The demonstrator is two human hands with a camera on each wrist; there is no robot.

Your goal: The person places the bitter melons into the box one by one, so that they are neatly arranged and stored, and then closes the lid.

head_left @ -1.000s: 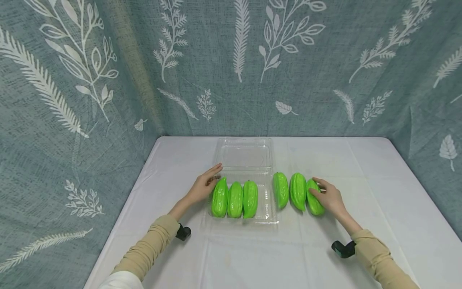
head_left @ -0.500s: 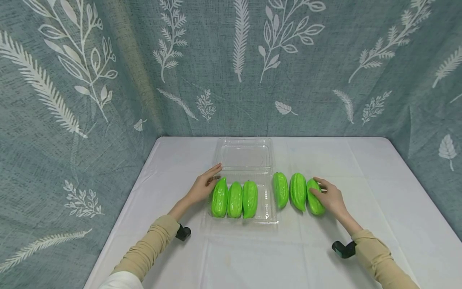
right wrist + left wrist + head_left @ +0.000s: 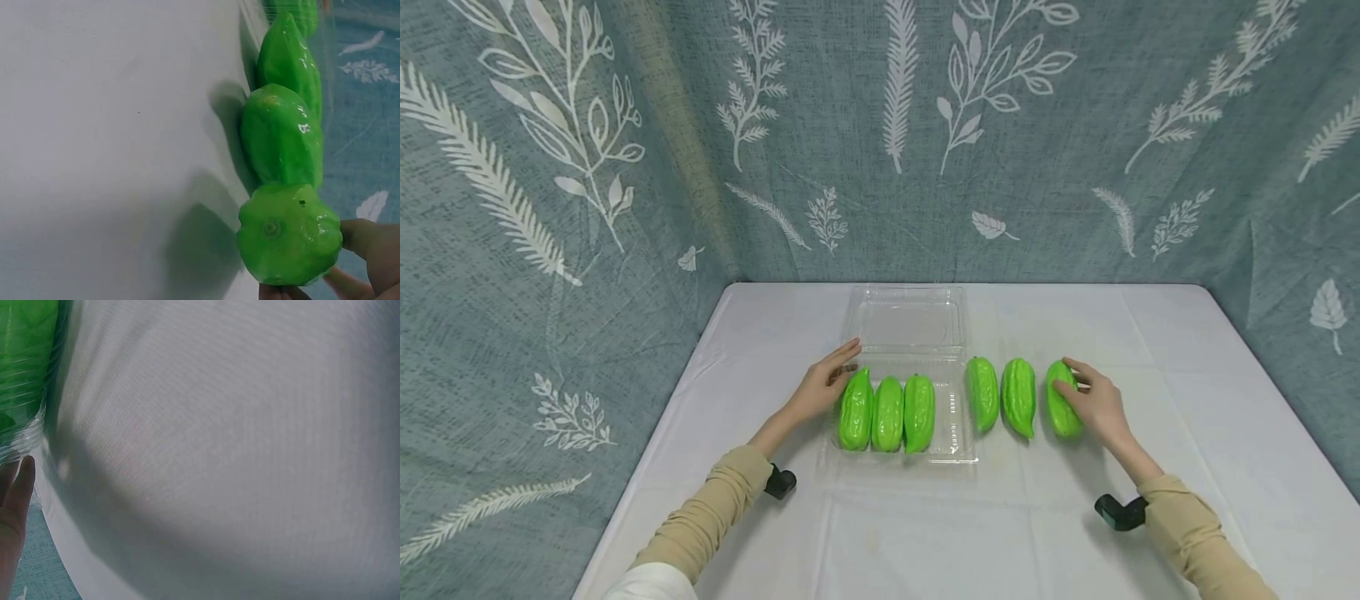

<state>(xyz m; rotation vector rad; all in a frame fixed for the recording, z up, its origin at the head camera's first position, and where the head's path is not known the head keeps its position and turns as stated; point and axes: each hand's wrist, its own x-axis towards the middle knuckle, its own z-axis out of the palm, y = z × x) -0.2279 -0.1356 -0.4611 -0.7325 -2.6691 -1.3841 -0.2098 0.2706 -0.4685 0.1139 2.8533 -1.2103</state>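
Observation:
My right hand (image 3: 1096, 403) holds a glossy green bitter melon (image 3: 1063, 400) between thumb and fingers. In the right wrist view, the rounded end of this held bitter melon (image 3: 287, 234) faces the camera, and a shadow falls apart from it, so it seems a little raised. Two more bitter melons, one nearer (image 3: 1018, 398) and one farther left (image 3: 983, 394), lie on the cloth. A clear hinged plastic box (image 3: 955, 425) stands open with three bitter melons (image 3: 888, 415) side by side in its base. My left hand (image 3: 820, 390) rests at the box's left side, fingers extended, a fingertip (image 3: 26, 469) against its edge.
The box's transparent lid (image 3: 910, 323) lies flat behind its base. A white cloth (image 3: 925, 533) covers the table. Patterned blue-green curtains (image 3: 880, 217) hang behind it and at both sides. A black wrist camera (image 3: 1122, 512) sits under the right forearm.
My right hand has moved right and slightly away with its bitter melon, widening the gap to the neighbouring one. The melon is now more upright in view. My left hand keeps its place.

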